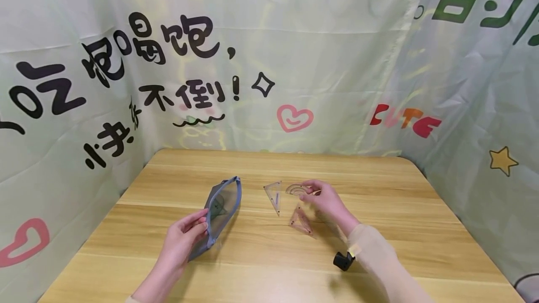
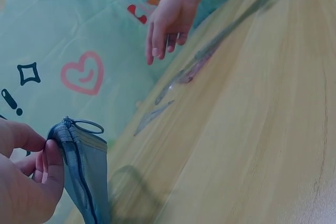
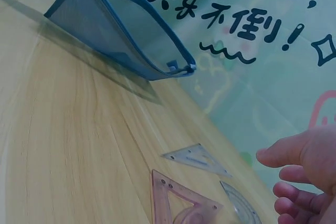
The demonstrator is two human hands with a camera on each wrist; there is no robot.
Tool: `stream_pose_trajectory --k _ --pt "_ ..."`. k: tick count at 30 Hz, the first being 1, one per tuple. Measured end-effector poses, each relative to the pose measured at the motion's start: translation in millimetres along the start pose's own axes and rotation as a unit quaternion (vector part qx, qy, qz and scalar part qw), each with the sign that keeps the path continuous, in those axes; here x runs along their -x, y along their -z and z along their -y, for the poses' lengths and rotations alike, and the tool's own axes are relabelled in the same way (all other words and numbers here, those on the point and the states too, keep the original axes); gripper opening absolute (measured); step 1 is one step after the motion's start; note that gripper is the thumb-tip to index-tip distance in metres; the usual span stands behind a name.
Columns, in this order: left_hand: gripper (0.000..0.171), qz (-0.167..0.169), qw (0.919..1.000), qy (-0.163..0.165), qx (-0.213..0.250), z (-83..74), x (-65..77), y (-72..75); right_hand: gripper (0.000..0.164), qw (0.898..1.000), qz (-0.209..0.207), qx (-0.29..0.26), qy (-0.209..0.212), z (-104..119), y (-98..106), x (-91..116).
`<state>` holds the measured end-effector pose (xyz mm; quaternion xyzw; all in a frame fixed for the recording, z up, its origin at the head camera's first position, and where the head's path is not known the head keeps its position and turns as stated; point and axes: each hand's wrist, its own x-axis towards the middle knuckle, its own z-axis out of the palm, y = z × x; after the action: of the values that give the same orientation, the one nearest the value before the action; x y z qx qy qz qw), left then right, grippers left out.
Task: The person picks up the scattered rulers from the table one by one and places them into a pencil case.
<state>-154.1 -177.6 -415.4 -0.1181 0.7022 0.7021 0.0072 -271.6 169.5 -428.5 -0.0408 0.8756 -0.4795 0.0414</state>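
Note:
My left hand [image 1: 181, 237] pinches the rim of a blue mesh zip pouch [image 1: 227, 198], thumb on one side and fingers on the other. The pouch is tilted with its mouth unzipped, and a dark greenish shape shows through the mesh. A zip pull ring [image 2: 88, 126] hangs at its end in the left wrist view. Over the table's right half, my right hand [image 1: 325, 200] reaches to a clear protractor [image 3: 240, 203], its fingers loosely bent and holding nothing. Beside the protractor lie a clear set square [image 3: 198, 159] and a pink set square [image 3: 160, 195], flat on the wood.
The wooden table [image 1: 261, 270] has rounded far corners. Printed cloth [image 1: 252, 144] hangs along its back and both sides. A small black device [image 1: 344, 261] sits at my right wrist, close over the table.

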Motion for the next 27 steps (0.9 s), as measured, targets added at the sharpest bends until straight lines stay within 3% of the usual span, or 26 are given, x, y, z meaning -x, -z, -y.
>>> stream_pose_trajectory --k 6,15,27 --pt "0.047 -0.001 1.0000 0.002 -0.007 -0.9 0.2 2.5 0.046 1.000 -0.004 0.012 0.006 -8.6 5.4 -1.3" --pt "0.046 0.005 0.9999 -0.001 -0.015 -0.9 -0.5 4.4 0.051 0.996 0.000 0.076 0.038 -25.1 18.5 0.1" --pt "0.045 0.007 0.9999 -0.002 -0.012 -0.6 0.9 3.1 0.050 0.994 -0.010 0.095 0.046 -36.8 31.5 7.1"
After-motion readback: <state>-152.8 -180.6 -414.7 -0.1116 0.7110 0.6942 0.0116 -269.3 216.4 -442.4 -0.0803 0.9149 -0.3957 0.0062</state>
